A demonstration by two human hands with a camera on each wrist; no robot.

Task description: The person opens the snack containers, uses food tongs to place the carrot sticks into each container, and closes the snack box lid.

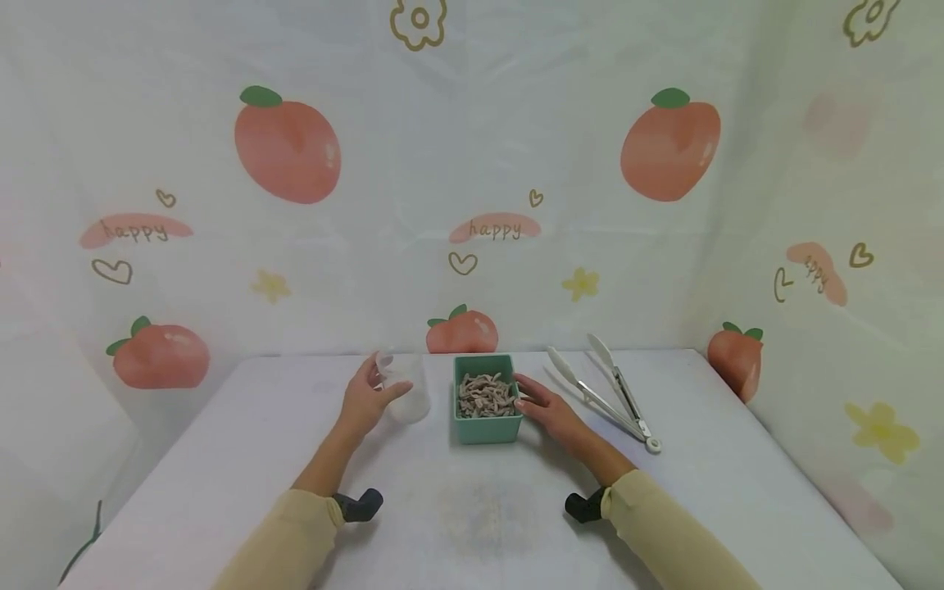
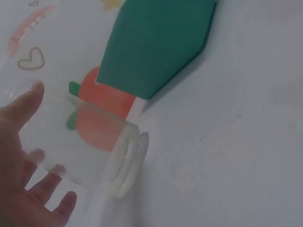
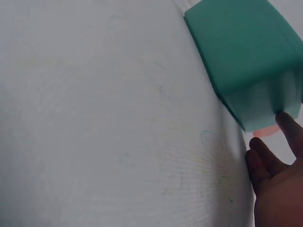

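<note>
My left hand holds a clear cylindrical container, thumb on the near side and fingers on the far left. In the left wrist view, the see-through container shows a thick rounded base. A green rectangular box stands to its right, holding a heap of grey-brown, twisted dried pieces. At the box's right side is my right hand, its fingers extended and loosely spread. One fingertip touches the green box in the right wrist view.
Metal tongs with pale tips lie spread on the table to the right of the box. White printed cloth forms a wall behind and beside the white table. A dark cable shows at lower left.
</note>
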